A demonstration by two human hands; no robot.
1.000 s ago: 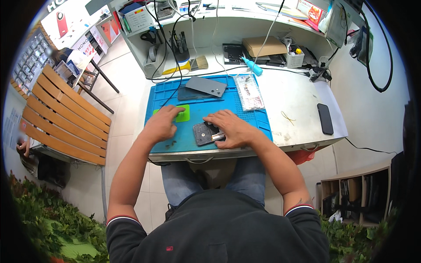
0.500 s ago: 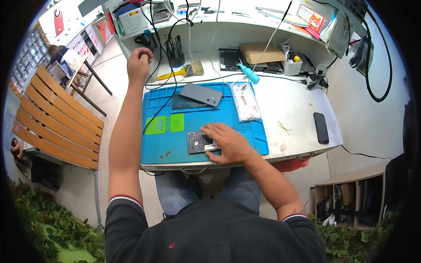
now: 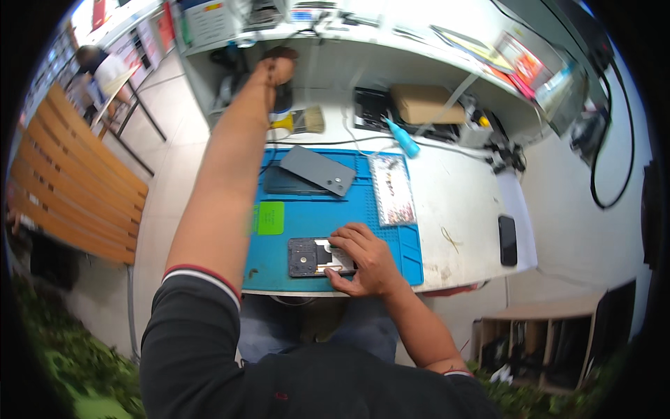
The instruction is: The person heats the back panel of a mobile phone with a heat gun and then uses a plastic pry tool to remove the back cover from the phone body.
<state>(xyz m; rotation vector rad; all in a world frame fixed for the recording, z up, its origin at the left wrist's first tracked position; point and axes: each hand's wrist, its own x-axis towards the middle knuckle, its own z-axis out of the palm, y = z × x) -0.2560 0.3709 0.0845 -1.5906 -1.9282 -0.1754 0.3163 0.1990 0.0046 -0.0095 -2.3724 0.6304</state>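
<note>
An opened phone (image 3: 303,258) lies on the blue work mat (image 3: 272,280), its dark inner parts and a silvery area showing. My right hand (image 3: 368,262) grips its right end, thumb on the near edge and fingers on the far edge. My left arm stretches forward, and my left hand (image 3: 279,67) is under the shelf at the back left, by the pen-like tools, above a yellow-handled brush (image 3: 300,121). Blur and dangling cables hide its fingers. Farther back on the mat, a grey phone back cover (image 3: 317,170) rests across a dark flat panel (image 3: 289,184).
A clear bubble-wrap-like packet (image 3: 393,190) lies on the mat's right part, with a light-blue bottle (image 3: 401,137) behind it. A black phone (image 3: 507,241) lies on the white table at right. Behind stand a brown box (image 3: 427,104) and a white basket (image 3: 476,133); cables hang from above.
My left hand has moved forward and right, farther under the shelf toward the tools. My right hand stays on the opened phone. The whole view has shifted a little.
</note>
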